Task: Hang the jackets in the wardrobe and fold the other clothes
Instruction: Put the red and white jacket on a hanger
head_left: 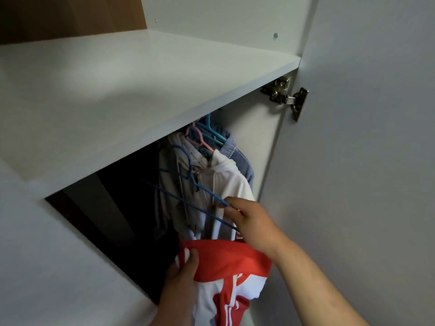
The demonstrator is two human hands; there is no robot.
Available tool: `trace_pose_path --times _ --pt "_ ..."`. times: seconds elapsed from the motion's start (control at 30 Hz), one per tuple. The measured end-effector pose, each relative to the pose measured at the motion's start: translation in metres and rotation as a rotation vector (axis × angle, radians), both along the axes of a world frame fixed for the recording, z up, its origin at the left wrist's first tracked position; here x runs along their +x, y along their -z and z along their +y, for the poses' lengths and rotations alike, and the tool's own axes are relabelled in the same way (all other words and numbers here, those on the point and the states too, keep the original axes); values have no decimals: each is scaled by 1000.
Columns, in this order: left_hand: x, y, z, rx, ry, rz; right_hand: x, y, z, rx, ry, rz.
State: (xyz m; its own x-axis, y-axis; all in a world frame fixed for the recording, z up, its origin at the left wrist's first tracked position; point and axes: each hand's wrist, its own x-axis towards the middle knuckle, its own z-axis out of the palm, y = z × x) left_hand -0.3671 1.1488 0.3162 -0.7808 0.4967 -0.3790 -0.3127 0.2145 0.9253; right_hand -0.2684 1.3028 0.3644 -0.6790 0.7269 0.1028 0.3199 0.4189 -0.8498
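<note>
I am looking up into an open white wardrobe. My right hand pinches a thin blue hanger that slants up to the left inside it. My left hand grips the collar of a red and white jacket just below the hanger. Behind them hang a white hooded jacket, a grey jacket and a blue denim jacket, on pink and teal hangers. The rail itself is hidden by the shelf.
A white shelf spans the wardrobe above the hanging space. The open door stands at the right on a metal hinge. The left part of the hanging space is dark.
</note>
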Motion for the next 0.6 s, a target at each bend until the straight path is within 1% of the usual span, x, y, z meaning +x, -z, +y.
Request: trace_pose_path --times 0.07,0.13,0.2,0.3,0.43,0.5,0.53,0.6 --pt "7 -6 0 19 77 11 25 1 -16 60 164 85" --pt "10 -9 -6 49 135 -39 44 -4 -34 -24 301 203" --pt "11 -14 -11 53 222 -71 59 -11 -53 -102 309 252" --pt "17 -24 -25 54 365 -71 80 -12 -82 -140 316 159" --pt "21 -34 -48 93 525 -180 99 -10 -134 -282 438 191" --pt "24 -43 -60 129 621 -241 100 -13 -165 -316 489 193" --pt "24 -46 -67 155 672 -269 101 -15 -181 -300 524 186" --pt "23 -55 -81 181 793 -315 101 -19 -214 -206 621 151"
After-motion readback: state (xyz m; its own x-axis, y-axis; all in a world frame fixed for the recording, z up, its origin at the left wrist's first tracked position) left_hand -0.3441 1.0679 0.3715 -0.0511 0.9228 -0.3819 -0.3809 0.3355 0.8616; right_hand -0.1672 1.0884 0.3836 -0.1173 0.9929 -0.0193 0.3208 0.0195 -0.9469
